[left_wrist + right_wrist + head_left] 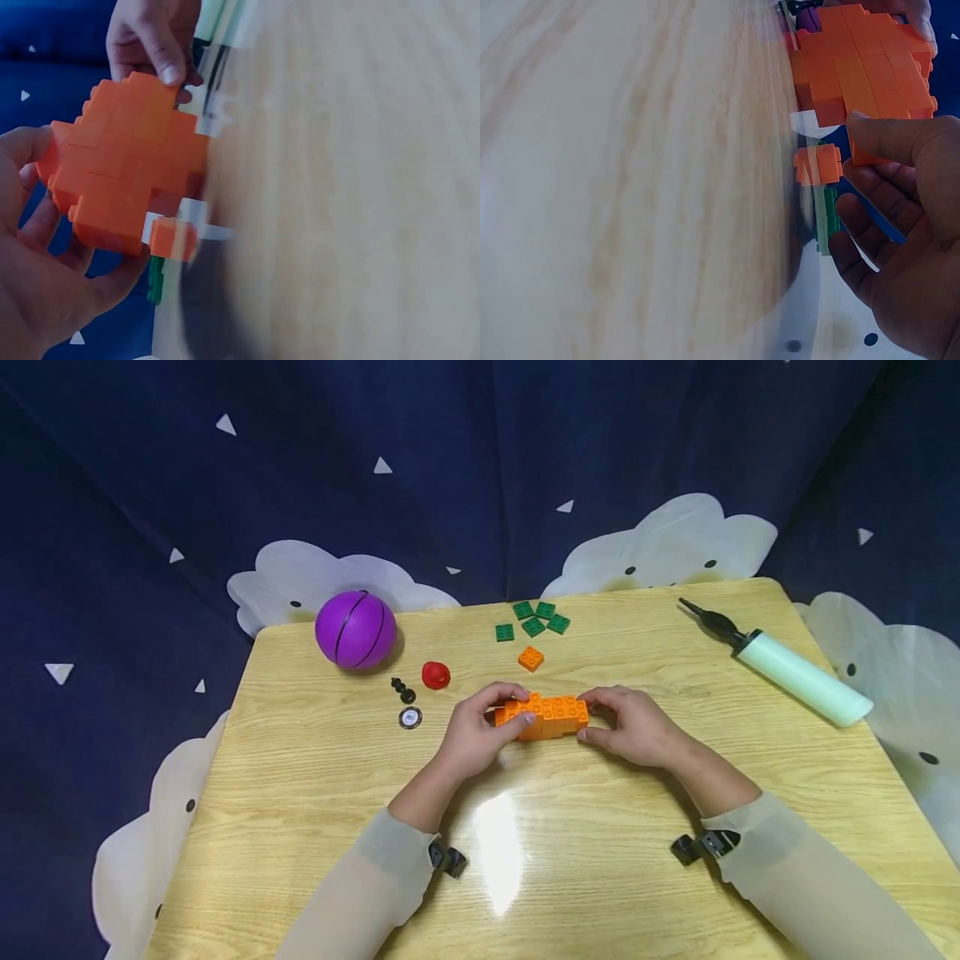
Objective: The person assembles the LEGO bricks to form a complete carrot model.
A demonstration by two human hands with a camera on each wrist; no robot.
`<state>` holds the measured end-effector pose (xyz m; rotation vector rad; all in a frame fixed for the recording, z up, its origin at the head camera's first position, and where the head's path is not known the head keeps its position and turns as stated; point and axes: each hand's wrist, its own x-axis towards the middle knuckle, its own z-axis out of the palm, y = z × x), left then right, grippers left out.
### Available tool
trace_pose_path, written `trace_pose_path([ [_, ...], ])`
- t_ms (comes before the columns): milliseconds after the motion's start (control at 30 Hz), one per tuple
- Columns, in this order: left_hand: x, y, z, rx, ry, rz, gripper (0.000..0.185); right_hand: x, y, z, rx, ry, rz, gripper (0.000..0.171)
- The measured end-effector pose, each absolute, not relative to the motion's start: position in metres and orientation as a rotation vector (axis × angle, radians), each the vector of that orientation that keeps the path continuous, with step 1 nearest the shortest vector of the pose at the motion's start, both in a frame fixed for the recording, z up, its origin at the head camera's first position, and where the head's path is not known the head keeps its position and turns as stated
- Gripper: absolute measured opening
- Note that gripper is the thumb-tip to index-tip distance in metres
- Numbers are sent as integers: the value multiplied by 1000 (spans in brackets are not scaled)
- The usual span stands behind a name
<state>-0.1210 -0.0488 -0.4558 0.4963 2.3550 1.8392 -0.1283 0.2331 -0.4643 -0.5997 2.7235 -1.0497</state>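
Gripping the orange brick block [543,716] at mid-table [600,860], my left hand [476,739] clamps its left end, my right hand [637,727] pinches its right end. One loose orange brick [530,657] lies just beyond, green bricks [534,620] farther back.

A purple ball [356,630] sits near the table's [315,827] far left corner. Beside it lie a red piece [436,675], small black bits [402,689] and what may be a round badge [410,718]. Green bricks [533,620] cluster at the far edge, one loose orange brick [530,657] before them. A pump [783,663] lies at the right.
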Motion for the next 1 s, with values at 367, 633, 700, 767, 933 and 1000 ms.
trace_pose_path([
  [367,-128,-55,-456,545,2300,1810,25,-128,235,-467,-590,2719,-1066,48],
  [633,-128,-57,-457,546,2296,1810,29,-131,236,-467,-611,2714,-1061,49],
  [700,-128,-58,-458,539,2297,1800,32,-132,237,-466,-608,2698,-1070,49],
  [767,-128,-59,-458,539,2300,1791,39,-133,237,-466,-603,2676,-1080,48],
  [933,-128,-61,-460,534,2305,1778,60,-136,240,-467,-595,2628,-1083,47],
  [1000,-129,-62,-461,520,2304,1770,62,-138,241,-467,-611,2628,-1064,47],
])
